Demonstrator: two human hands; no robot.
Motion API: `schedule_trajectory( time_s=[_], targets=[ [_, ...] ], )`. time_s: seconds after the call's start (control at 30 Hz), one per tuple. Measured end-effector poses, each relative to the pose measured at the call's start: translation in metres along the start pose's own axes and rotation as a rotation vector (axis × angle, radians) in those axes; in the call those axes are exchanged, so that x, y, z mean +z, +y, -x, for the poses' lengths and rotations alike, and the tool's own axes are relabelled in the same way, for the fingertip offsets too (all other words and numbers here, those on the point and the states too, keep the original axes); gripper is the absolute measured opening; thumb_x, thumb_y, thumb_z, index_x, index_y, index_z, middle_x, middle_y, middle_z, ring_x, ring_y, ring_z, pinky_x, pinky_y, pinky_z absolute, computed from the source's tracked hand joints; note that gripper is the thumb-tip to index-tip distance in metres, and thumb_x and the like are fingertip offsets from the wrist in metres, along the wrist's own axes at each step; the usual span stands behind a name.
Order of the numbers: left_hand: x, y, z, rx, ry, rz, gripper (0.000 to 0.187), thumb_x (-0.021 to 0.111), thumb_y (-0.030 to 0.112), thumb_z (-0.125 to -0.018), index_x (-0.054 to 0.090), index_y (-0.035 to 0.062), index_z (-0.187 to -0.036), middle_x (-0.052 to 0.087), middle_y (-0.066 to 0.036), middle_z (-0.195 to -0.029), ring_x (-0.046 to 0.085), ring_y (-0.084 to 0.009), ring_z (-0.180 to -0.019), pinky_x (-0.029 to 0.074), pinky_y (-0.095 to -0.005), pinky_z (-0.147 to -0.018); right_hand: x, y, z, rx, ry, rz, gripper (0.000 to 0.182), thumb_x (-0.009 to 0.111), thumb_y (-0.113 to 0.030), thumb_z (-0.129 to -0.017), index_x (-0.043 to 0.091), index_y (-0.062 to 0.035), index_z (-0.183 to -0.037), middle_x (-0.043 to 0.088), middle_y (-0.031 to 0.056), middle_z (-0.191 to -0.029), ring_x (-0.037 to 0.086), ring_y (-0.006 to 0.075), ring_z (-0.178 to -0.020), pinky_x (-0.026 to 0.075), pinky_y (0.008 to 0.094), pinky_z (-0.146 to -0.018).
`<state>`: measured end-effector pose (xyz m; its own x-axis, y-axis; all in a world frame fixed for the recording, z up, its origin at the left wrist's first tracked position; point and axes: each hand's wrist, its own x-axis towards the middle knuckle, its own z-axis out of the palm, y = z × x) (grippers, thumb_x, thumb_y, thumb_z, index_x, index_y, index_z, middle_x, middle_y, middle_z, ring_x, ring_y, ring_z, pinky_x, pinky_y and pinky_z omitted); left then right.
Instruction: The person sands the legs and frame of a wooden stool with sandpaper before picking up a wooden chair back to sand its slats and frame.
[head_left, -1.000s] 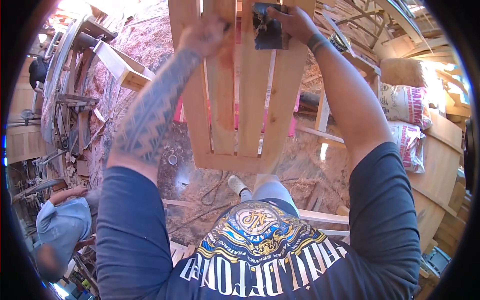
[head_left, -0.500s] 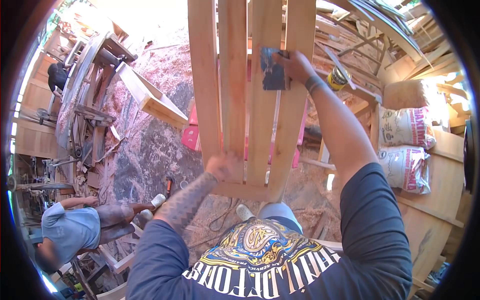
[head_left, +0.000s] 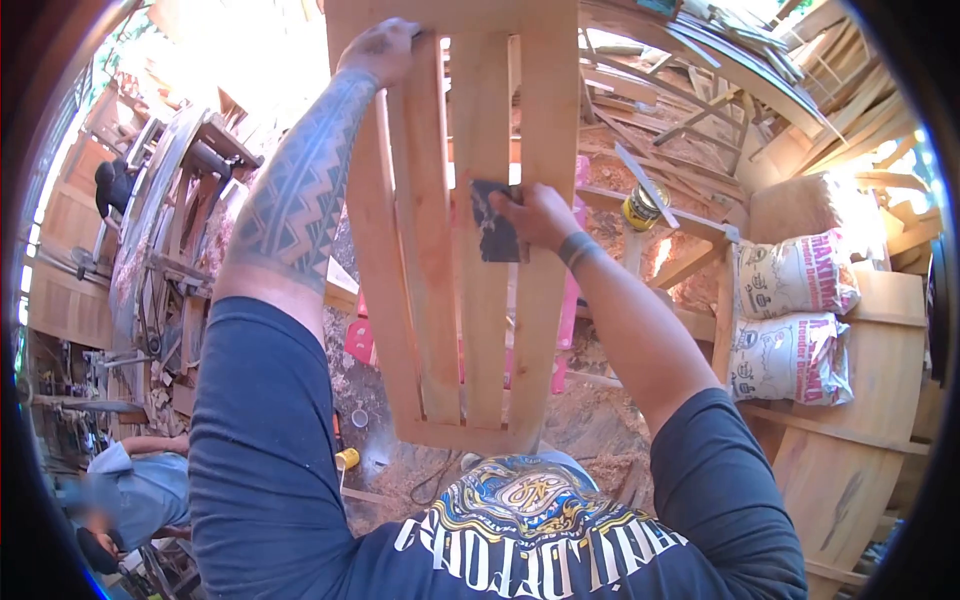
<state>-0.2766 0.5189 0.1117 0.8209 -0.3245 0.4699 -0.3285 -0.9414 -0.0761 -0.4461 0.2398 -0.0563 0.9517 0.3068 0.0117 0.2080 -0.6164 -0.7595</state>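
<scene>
A pale wooden slatted panel [head_left: 432, 250] stretches away from me, with long slats and narrow gaps. My right hand [head_left: 542, 215] is closed on a worn dark sheet of sandpaper [head_left: 495, 225], which lies flat against the slats on the right. At the far left part of the panel, my left hand [head_left: 380, 52] rests with its fingers curled in. A small dark bit shows by its fingertips, too small to name. Pink-red plastic supports [head_left: 360, 340] show below the panel.
Two printed sacks [head_left: 790, 355] lie on the right by a curved wooden panel [head_left: 860, 440]. A yellow can [head_left: 643, 208] stands on a frame beside the slats, with a flat strip across it. Another person [head_left: 140, 490] is at lower left. Scrap wood [head_left: 690, 110] is piled behind.
My left hand has gone from the panel's near end to its far left. The panel appears lower and further left in view. My right hand stays on the sandpaper.
</scene>
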Motion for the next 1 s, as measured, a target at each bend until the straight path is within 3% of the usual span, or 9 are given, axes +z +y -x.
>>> schedule_trajectory(
  time_s=[0.07,0.23,0.43,0.63,0.73,0.8,0.87,0.93,1.0],
  targets=[
    [-0.009,0.015,0.011,-0.028,-0.075,-0.072,0.045,0.044,0.023,-0.103,0.061,0.0121,-0.144,0.064,-0.012,-0.142,0.060,-0.0311,-0.131,0.046,-0.0416,-0.115,-0.007,-0.009,0.006,0.016,-0.013,0.008,0.058,0.066,-0.051,-0.096,0.074,0.0064,-0.095,0.073,0.0306,-0.094,0.071,0.0465,-0.095,0.056,0.0524,-0.087],
    [0.079,-0.005,0.106,-0.157,-0.256,0.618,0.044,0.046,0.021,-0.101,0.061,0.0145,-0.142,0.063,-0.008,-0.142,0.062,-0.0203,-0.128,0.046,-0.0348,-0.112,-0.010,-0.014,0.010,0.004,-0.040,0.006,0.058,0.065,-0.051,-0.097,0.074,0.0057,-0.095,0.073,0.0295,-0.094,0.071,0.0469,-0.097,0.056,0.0521,-0.088],
    [0.137,0.061,0.330,0.067,-0.171,0.296,0.039,0.052,0.022,-0.101,0.064,0.0151,-0.137,0.063,-0.008,-0.143,0.061,-0.0239,-0.130,0.046,-0.0391,-0.115,-0.001,-0.004,0.002,-0.021,-0.039,-0.009,0.057,0.064,-0.051,-0.097,0.074,0.0052,-0.089,0.073,0.0289,-0.091,0.071,0.0457,-0.095,0.055,0.0517,-0.087],
    [0.116,0.159,0.523,0.012,-0.747,0.098,0.034,0.049,0.027,-0.104,0.071,0.0138,-0.126,0.069,-0.011,-0.133,0.060,-0.0336,-0.130,0.047,-0.0440,-0.113,0.006,-0.001,0.004,-0.097,0.079,-0.073,0.052,0.069,-0.047,-0.097,0.071,0.0047,-0.091,0.073,0.0206,-0.078,0.074,0.0374,-0.075,0.056,0.0495,-0.072],
    [0.082,0.188,0.617,-0.477,-0.852,0.565,0.031,0.053,0.025,-0.101,0.073,0.0191,-0.125,0.073,-0.014,-0.127,0.069,-0.0324,-0.116,0.057,-0.0456,-0.096,0.007,0.004,0.003,0.099,-0.046,-0.286,0.049,0.070,-0.044,-0.098,0.069,0.0045,-0.090,0.069,0.0126,-0.071,0.072,0.0274,-0.063,0.055,0.0456,-0.058],
    [0.034,0.194,0.644,-0.473,-0.929,0.718,0.032,0.056,0.024,-0.100,0.073,0.0195,-0.127,0.074,-0.016,-0.119,0.071,-0.0344,-0.109,0.056,-0.0457,-0.095,0.025,0.019,0.013,0.138,0.021,-0.353,0.048,0.070,-0.043,-0.100,0.068,0.0040,-0.089,0.066,0.0083,-0.068,0.068,0.0216,-0.059,0.053,0.0418,-0.053],
    [0.036,0.201,0.715,-0.556,-0.633,0.781,0.032,0.058,0.023,-0.100,0.075,0.0223,-0.126,0.074,-0.017,-0.119,0.072,-0.0360,-0.108,0.057,-0.0432,-0.093,0.046,0.025,0.051,0.138,0.029,-0.539,0.049,0.069,-0.043,-0.101,0.066,0.0035,-0.085,0.065,0.0063,-0.068,0.065,0.0164,-0.058,0.051,0.0379,-0.051],
    [0.000,0.206,0.745,-0.880,-0.824,0.778,0.031,0.061,0.022,-0.098,0.076,0.0179,-0.126,0.077,-0.015,-0.116,0.074,-0.0312,-0.105,0.057,-0.0389,-0.092,0.067,0.017,0.120,0.104,0.098,-0.293,0.049,0.070,-0.045,-0.100,0.069,0.0035,-0.090,0.067,0.0059,-0.070,0.065,0.0159,-0.061,0.053,0.0375,-0.054],
    [-0.002,0.216,0.807,-1.155,-0.542,1.093,0.029,0.066,0.020,-0.096,0.076,0.0041,-0.118,0.079,-0.013,-0.109,0.075,-0.0254,-0.099,0.058,-0.0380,-0.088,0.111,0.033,0.188,0.255,0.028,-0.634,0.040,0.068,-0.037,-0.103,0.070,0.0031,-0.105,0.071,0.0066,-0.081,0.067,0.0172,-0.065,0.056,0.0371,-0.058]
  ],
)
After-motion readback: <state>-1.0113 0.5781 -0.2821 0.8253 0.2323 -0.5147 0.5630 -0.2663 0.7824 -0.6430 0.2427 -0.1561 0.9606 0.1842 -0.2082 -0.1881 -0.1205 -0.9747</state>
